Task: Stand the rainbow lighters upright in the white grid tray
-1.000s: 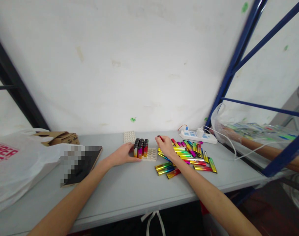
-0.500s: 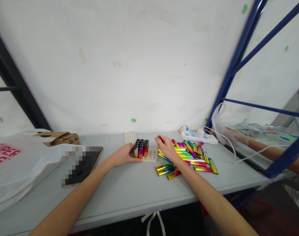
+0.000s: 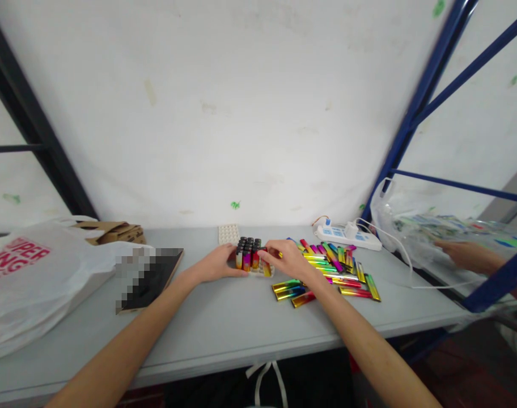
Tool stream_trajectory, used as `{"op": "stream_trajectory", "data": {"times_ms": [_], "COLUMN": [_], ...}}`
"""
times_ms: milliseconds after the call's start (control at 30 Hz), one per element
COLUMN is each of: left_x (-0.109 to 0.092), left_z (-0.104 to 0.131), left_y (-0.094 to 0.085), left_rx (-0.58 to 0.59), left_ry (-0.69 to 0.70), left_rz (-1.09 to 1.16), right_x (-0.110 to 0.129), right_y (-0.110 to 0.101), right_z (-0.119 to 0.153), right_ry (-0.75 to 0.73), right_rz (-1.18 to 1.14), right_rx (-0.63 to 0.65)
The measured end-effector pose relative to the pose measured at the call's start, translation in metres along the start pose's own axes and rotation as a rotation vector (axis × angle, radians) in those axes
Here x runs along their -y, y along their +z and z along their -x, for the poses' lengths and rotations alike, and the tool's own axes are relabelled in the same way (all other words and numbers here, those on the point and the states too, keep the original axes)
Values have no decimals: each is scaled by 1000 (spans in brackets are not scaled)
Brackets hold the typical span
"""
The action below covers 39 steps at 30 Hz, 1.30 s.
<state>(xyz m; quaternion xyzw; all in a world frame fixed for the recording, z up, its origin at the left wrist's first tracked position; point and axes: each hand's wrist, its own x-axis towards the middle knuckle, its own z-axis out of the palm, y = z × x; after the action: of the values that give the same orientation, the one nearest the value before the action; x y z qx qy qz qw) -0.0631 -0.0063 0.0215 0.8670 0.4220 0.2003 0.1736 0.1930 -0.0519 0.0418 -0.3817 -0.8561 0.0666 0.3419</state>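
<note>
Several metallic-coloured lighters (image 3: 246,259) with black tops stand upright, packed together in a pale holed tray (image 3: 255,273). My left hand (image 3: 218,263) is curled round the left side of this group, thumb in front and fingers behind, gripping the tray edge. Over the right part of the tray, my right hand (image 3: 284,258) pinches a yellow-gold lighter (image 3: 266,268), held nearly upright beside the standing ones. Whether its lower end sits in a hole I cannot tell. Right of that hand, a loose pile of shiny multicoloured lighters (image 3: 333,272) lies on the table.
A second pale holed tray (image 3: 228,233) lies behind the left hand. A white power strip (image 3: 347,237) is at the back right. On the left are a dark flat object (image 3: 160,277) and a white plastic bag (image 3: 41,283). Another person's hand (image 3: 466,255) shows beyond the blue frame (image 3: 394,153).
My right hand has moved down and slightly left to the tray, bringing a lighter beside the standing group. My left hand stays at the tray. The view has shifted slightly.
</note>
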Motion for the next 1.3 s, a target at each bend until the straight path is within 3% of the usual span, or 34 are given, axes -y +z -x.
{"op": "stream_trajectory", "data": {"times_ms": [167, 433, 800, 1033, 1167, 1300], "left_x": [1, 1, 0, -1, -2, -3], "left_z": [0, 0, 0, 0, 0, 0], "left_y": [0, 1, 0, 0, -1, -2], "left_rx": [7, -9, -17, -28, -19, -5], "left_ry": [17, 16, 16, 23, 33, 34], "left_rz": [2, -6, 12, -39, -5, -19], "right_x": [-4, -5, 3, 7, -10, -51], "right_y": [5, 10, 8, 17, 10, -11], "right_z": [0, -2, -8, -9, -8, -2], "right_ry": [52, -11, -52, 60, 113, 289], "right_rz": [-45, -52, 144, 341, 283, 370], "right_rx": [53, 135, 180, 173, 135, -11]}}
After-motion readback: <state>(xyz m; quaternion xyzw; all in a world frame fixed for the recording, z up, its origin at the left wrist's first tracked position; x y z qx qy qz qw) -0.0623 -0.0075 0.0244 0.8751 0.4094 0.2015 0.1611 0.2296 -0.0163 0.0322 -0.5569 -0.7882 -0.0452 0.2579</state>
